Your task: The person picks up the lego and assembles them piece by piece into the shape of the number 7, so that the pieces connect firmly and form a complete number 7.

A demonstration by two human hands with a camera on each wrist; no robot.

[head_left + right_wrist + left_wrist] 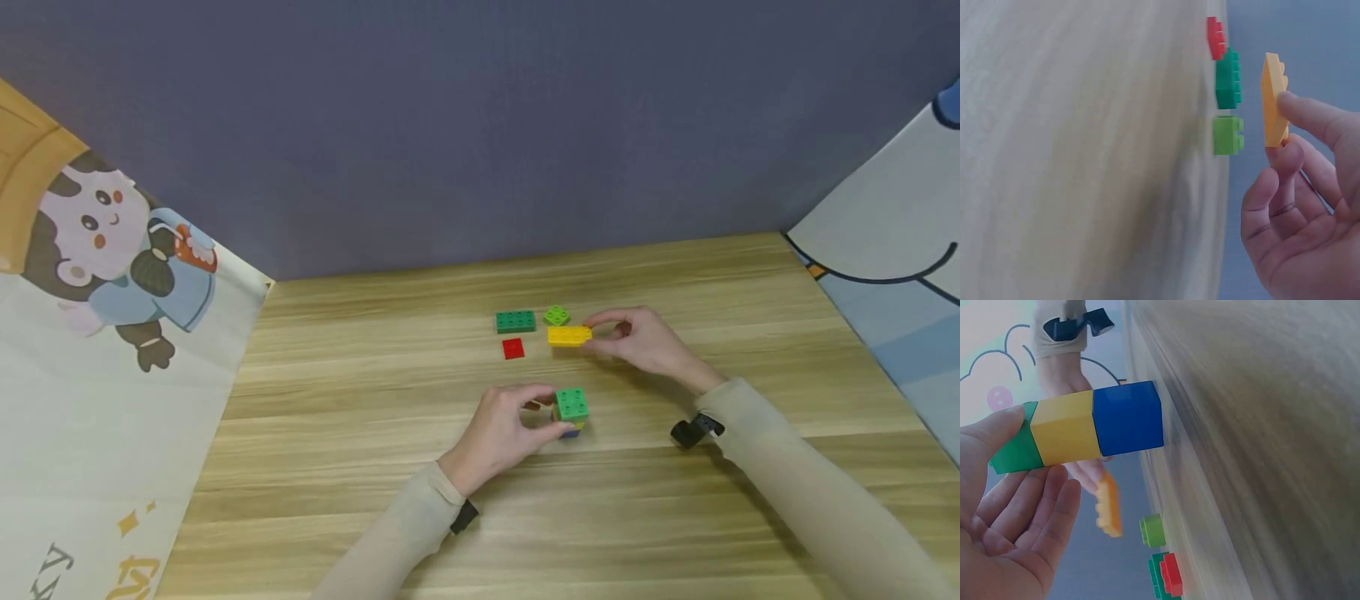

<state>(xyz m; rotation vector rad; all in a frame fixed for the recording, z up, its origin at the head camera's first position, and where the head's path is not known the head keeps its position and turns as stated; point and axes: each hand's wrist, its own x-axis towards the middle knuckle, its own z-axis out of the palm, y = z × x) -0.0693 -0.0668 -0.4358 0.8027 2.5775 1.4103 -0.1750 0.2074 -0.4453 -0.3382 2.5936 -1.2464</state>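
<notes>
My left hand [501, 433] grips a stack of building blocks by its top, thumb on one side and fingers on the other. In the left wrist view the stack shows a green block [1017, 445], a yellow block [1067, 427] in the middle and a blue block [1129, 417] at the bottom, by the table. My right hand [641, 340] pinches a flat yellow brick [568, 336] by its right end between thumb and fingers. That brick [1274, 103] is raised off the table, studs facing up. Beneath and behind it lies a light green brick [557, 315].
A dark green brick [515, 322] lies left of the light green one, with a flat red brick [513, 348] in front of it. The wooden table [360, 375] ends at a dark wall [480, 133] behind. Printed panels [135, 400] stand at both sides.
</notes>
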